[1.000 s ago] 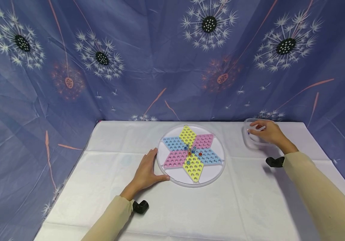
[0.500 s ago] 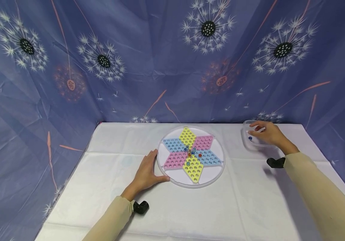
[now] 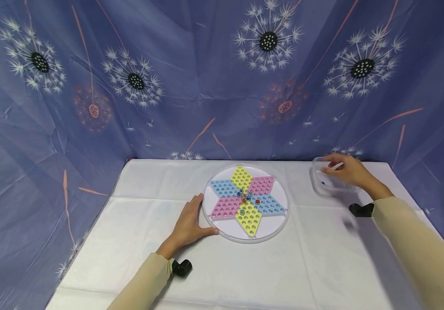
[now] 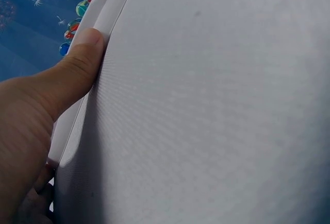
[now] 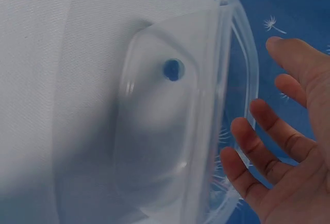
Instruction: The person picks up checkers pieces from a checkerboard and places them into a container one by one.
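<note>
A round white Chinese checkers board (image 3: 274, 220) with a yellow, pink and blue star lies on the table. My left hand (image 3: 188, 221) rests at its left rim, fingers and thumb spread along the edge. In the left wrist view, the thumb (image 4: 77, 69) presses flat against the rim. Several glass marbles (image 3: 244, 196) cluster at the star's centre, with a red marble (image 3: 257, 202) and a greenish marble (image 3: 242, 212) apart. Over a clear plastic box (image 3: 316, 183) hovers my right hand (image 3: 351, 172), fingers loosely bent and holding nothing. A blue marble (image 5: 173, 70) shows in the box.
White cloth covers the table (image 3: 260, 275). Behind it hangs a blue curtain (image 3: 206, 73) with dandelion prints, close to the box and the board's far side. A black wrist device (image 3: 361, 210) sits under the right sleeve.
The blue marble was by my right fingertips and now shows lower in the box, apart from them. My right hand has shifted slightly right; my left hand stays at the board's rim.
</note>
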Available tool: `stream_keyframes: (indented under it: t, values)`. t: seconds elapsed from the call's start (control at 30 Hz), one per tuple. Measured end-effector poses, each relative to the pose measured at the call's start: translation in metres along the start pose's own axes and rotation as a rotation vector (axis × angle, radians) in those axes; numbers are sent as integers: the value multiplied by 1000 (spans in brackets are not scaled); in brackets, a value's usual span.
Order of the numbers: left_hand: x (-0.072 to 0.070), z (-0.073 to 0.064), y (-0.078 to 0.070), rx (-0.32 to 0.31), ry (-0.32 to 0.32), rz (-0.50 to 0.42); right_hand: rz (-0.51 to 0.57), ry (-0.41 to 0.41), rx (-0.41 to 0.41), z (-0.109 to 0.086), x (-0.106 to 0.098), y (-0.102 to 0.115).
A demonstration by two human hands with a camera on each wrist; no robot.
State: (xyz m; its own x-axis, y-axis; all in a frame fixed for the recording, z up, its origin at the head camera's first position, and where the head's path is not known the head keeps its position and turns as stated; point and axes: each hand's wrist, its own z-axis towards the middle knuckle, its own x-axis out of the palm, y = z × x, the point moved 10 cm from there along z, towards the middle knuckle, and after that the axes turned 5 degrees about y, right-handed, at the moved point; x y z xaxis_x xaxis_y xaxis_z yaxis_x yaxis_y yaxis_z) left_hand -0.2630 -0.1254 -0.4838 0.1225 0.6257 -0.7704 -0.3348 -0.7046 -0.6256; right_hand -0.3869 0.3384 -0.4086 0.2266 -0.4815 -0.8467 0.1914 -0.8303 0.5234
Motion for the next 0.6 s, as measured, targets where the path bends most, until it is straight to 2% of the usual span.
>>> stream_keyframes:
  t: [0.4,0.6]
  values:
    - [1,-1,0,4,0,14,-48,-52,-100,-4,-16,24]
    - [-1,0,-1,1,4,5,-29,-67,-109,-5,-23,33]
